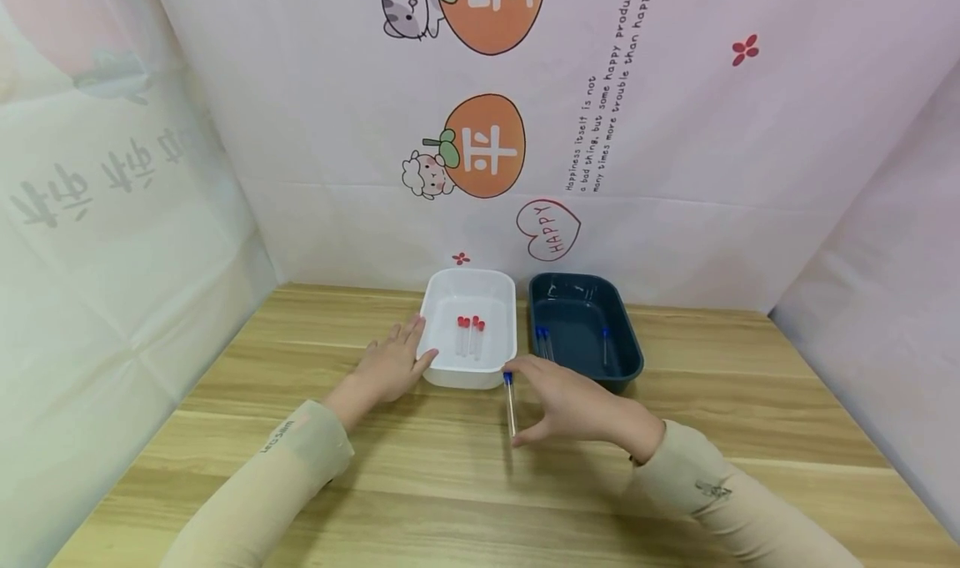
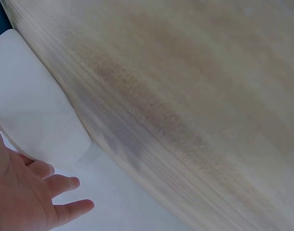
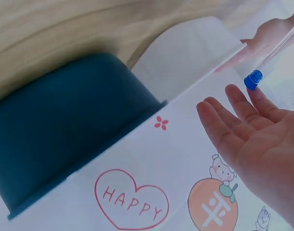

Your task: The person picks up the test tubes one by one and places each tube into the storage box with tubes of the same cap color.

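My right hand (image 1: 573, 401) pinches a clear, slim tube with a blue cap (image 1: 511, 405) lengthwise, fingertip at the cap and thumb at the bottom end. The tube is held above the table, in front of the white basin's right corner. In the right wrist view its blue cap (image 3: 253, 80) meets a fingertip. My left hand (image 1: 390, 364), fingers spread, rests against the left side of the white basin (image 1: 465, 379). Several red-capped tubes (image 1: 470, 339) lie inside that basin. To its right, the dark blue basin (image 1: 581, 314) holds blue-capped tubes (image 1: 606, 347), partly hidden by its near wall and my right hand.
Both basins stand side by side at the back of the wooden table (image 1: 420, 485). Right behind them hangs a printed white cloth (image 1: 660, 243). More cloth (image 1: 112, 301) closes off the left and right sides.
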Demonstrator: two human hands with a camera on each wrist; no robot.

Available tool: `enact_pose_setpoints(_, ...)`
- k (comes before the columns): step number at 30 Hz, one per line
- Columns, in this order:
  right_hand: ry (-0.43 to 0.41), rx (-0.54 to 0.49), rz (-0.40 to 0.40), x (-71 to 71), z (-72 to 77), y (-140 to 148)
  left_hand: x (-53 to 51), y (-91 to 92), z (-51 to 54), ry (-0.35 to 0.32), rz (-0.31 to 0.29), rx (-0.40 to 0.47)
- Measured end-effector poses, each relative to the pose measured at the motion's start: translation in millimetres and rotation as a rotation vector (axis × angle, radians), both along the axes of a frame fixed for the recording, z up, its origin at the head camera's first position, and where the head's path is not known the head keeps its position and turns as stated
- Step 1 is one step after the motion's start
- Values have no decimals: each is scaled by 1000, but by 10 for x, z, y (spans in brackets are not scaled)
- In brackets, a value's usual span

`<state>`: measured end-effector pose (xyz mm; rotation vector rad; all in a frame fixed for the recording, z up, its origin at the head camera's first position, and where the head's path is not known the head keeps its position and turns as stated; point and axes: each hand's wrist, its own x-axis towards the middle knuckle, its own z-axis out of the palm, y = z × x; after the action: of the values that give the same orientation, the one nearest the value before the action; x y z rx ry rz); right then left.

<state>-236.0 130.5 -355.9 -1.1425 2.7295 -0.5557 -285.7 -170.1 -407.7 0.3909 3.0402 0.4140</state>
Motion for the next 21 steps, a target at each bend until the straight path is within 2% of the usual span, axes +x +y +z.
enact_pose_setpoints(21, -6, 0, -75, -55, 309, 219, 17, 1, 15, 4, -4, -4)
